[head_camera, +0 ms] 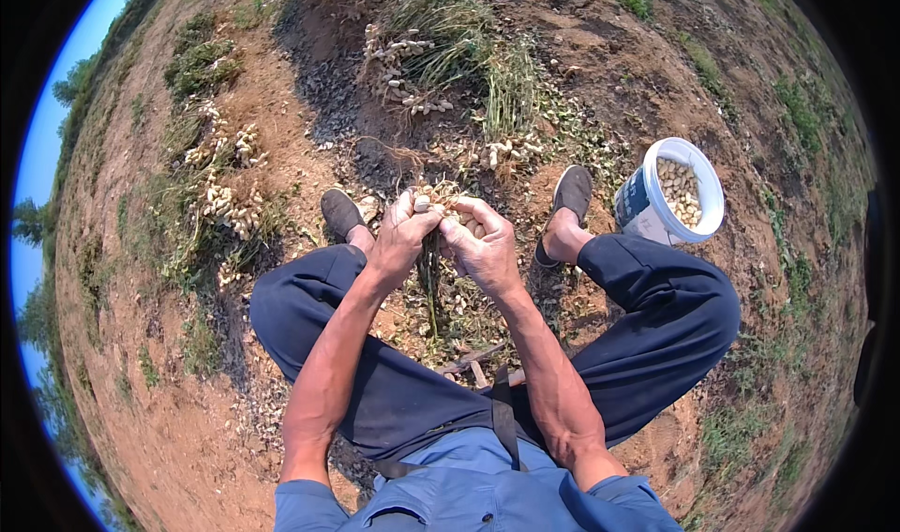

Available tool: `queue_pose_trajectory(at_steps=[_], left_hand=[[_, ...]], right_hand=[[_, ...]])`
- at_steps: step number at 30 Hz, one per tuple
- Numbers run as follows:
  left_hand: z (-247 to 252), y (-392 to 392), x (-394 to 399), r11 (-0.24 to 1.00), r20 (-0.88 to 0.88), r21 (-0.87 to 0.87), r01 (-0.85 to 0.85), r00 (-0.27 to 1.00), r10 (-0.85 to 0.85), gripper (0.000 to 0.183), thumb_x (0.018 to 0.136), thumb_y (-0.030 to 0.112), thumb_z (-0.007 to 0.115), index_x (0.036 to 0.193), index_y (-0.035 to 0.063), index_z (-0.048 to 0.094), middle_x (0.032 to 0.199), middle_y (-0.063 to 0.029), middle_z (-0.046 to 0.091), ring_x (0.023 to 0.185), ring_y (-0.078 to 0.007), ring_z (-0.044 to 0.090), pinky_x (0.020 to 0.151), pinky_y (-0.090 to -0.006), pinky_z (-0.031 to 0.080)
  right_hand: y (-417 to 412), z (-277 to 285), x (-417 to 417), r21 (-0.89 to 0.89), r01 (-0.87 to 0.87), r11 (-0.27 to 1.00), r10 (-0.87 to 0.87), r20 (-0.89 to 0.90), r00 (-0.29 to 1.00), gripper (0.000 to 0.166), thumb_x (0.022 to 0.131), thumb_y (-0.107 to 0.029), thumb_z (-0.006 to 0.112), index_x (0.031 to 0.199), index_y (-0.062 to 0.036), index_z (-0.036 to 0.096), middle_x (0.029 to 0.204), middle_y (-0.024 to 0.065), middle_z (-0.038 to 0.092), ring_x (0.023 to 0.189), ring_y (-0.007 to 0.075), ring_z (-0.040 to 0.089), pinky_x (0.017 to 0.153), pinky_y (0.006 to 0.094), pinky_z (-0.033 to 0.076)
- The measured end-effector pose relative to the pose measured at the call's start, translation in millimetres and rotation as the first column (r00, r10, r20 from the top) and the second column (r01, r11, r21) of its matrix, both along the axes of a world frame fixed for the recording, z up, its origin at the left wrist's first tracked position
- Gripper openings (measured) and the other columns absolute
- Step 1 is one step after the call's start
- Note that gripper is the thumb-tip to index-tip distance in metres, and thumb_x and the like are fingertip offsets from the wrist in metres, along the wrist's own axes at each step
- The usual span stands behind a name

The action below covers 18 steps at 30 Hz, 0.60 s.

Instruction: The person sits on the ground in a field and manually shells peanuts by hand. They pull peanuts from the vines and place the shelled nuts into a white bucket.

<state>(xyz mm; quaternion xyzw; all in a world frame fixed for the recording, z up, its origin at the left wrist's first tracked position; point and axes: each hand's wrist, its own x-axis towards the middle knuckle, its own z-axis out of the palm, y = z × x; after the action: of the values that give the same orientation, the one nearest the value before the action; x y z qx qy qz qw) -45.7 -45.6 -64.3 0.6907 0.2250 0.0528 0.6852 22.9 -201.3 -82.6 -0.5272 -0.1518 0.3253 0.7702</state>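
Observation:
Between my feet, my left hand (401, 240) grips a pulled-up peanut plant near its roots. Its dark stems (430, 286) hang down below the fingers, while thin pale roots (443, 192) stick up above them. My right hand (489, 247) meets the left at the thumbs, its fingers curled around several peanut pods (472, 224). The fingers partly hide the pods and the root crown. To the right stands a white plastic bucket (713, 180), tilted in view, with a heap of picked peanuts (679, 191) inside.
Peanut plants with pods (228, 205) lie in a row on the left. A bigger pile of plants (450, 47) lies ahead, with another bundle (512, 96) beside it. My shoes (573, 193) rest on dry soil strewn with leaves. Wooden pieces (478, 363) lie between my legs.

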Motion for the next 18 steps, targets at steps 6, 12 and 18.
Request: queue_pose_trajectory(at_steps=[6,12,18], left_hand=[[2.4,-10.2,2.5,0.927,0.086,-0.375,0.005,0.996,0.03,0.024,0.093,0.01,0.069,0.112,0.0041,0.055,0.096,-0.0032,0.063,0.085,-0.0111,0.064,0.071,-0.0279,0.056],[1.0,-4.1,-1.2,0.895,0.066,-0.435,0.103,0.994,-0.082,0.021,0.096,0.018,0.071,0.106,0.0047,0.058,0.08,-0.0044,0.064,0.061,-0.0141,0.064,0.05,-0.028,0.055],[35.2,-14.9,-5.4,0.827,0.069,-0.531,0.186,0.982,-0.176,0.018,0.092,0.014,0.072,0.097,0.0061,0.057,0.068,-0.0046,0.056,0.049,-0.013,0.051,0.039,-0.0268,0.043]], right_hand=[[-7.6,1.5,7.9,-0.109,0.016,0.994,0.0,0.149,0.989,0.028,0.093,-0.008,0.071,0.118,0.0014,0.063,0.078,-0.0002,0.068,0.063,0.0034,0.061,0.052,0.0215,0.047],[-18.6,14.2,15.5,-0.079,-0.171,0.982,0.171,-0.012,0.985,0.025,0.094,-0.013,0.073,0.111,-0.0002,0.06,0.076,0.0011,0.068,0.051,0.0032,0.054,0.043,0.0204,0.041],[-29.0,-5.6,12.5,0.356,-0.196,0.914,0.302,-0.271,0.914,0.018,0.096,-0.014,0.068,0.107,-0.0021,0.059,0.07,0.0023,0.058,0.041,0.0043,0.045,0.036,0.0233,0.045]])
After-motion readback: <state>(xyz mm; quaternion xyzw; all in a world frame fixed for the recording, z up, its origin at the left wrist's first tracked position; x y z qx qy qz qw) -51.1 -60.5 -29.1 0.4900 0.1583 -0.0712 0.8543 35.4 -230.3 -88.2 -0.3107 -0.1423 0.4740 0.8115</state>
